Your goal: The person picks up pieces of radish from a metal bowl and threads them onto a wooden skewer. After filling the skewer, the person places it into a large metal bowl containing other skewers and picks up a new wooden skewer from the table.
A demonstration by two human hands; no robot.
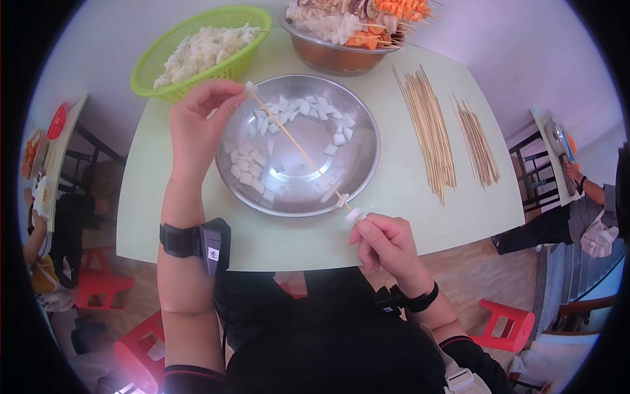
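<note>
A wooden skewer (295,142) slants over a round steel tray (295,205) that holds many white pieces (246,167). At the skewer's upper end, my left hand (205,118) pinches a white piece (251,87) between thumb and fingertips. My right hand (387,246) is closed at the lower end, just past the tray's near rim. Beside its fingertips, a few white pieces (352,214) are threaded on the skewer. How much of the skewer lies inside my right fingers is hidden.
A green basket (147,75) of white pieces and a metal bowl (335,59) of filled skewers stand at the back. Two bundles of bare skewers (430,131) lie right. Red stools (508,325) flank the table (459,226). People (587,203) are at both sides.
</note>
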